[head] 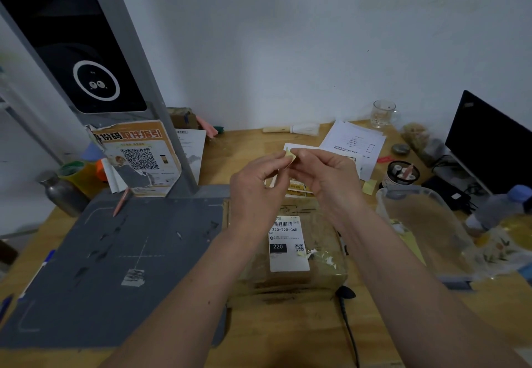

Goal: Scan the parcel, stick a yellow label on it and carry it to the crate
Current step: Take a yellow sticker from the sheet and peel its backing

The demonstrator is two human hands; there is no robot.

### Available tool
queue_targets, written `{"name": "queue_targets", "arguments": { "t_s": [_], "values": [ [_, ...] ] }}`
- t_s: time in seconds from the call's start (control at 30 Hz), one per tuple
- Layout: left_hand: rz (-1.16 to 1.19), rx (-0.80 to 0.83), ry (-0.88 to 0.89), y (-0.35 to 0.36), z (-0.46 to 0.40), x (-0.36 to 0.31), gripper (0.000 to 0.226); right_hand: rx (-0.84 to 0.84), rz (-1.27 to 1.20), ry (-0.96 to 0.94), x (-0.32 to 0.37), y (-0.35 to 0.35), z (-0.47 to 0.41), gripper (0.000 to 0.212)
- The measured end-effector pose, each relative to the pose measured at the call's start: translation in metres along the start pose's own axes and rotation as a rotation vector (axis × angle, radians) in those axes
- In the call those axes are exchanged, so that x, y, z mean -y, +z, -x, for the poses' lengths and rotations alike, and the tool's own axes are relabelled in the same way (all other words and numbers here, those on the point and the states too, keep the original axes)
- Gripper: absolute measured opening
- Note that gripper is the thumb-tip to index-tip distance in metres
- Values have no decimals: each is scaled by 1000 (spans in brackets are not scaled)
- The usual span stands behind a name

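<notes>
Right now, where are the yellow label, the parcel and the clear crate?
yellow label (290, 155): head view, on the small piece pinched between both hands.
parcel (322, 241): head view, on its bare top beside the white shipping label.
clear crate (431, 218): head view, on its see-through inside wall.

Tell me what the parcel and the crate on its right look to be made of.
The parcel looks like brown cardboard wrapped in clear glossy film, judging by the sheen and wrinkles over it; a white paper shipping label sits on top. The crate appears to be clear plastic with a smooth finish, since the wooden table shows through its walls.
</notes>
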State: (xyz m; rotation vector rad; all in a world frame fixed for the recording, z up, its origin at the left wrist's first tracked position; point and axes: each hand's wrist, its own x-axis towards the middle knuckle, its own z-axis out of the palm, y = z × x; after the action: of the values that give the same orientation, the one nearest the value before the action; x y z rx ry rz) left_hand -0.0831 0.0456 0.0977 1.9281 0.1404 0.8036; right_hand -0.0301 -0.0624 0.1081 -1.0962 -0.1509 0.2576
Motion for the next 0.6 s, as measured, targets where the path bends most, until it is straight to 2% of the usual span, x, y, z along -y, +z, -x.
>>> {"name": "queue_targets", "arguments": {
  "t_s": [0.2,0.6],
  "values": [
    [-39,-27,47,2,1,2,24,13,-34,55,0,-2,0,7],
    [115,-11,-106,3,3,-2,31,40,49,64,0,-2,4,13]
  ]
}}
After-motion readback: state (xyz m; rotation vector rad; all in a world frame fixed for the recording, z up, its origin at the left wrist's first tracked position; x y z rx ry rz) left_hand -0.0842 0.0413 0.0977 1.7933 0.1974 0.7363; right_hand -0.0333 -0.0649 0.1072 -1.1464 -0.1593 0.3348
